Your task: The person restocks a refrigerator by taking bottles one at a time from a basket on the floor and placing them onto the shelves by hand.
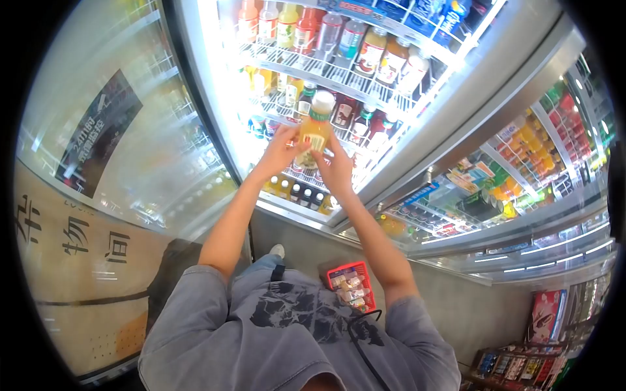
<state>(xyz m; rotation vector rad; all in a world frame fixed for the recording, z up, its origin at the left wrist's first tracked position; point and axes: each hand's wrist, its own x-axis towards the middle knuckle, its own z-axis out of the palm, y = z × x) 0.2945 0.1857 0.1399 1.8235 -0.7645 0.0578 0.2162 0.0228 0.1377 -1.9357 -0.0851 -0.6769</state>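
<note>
A juice bottle (315, 130) with a white cap and yellow-orange contents is held upright in front of the lit fridge shelves. My left hand (282, 153) grips it from the left side, fingers closed against it. On the right, my right hand (335, 163) also has its fingers pressed on the bottle. Behind it, rows of bottles stand on a wire shelf (339, 77); some of the lower ones are hidden by my hands and the bottle.
The glass fridge door (124, 39) stands swung out to the left. A red basket (369, 287) with packaged items sits on the floor by my feet. To the right is another glass-fronted cooler (495, 169) with drinks. Boxed goods (521, 365) are at lower right.
</note>
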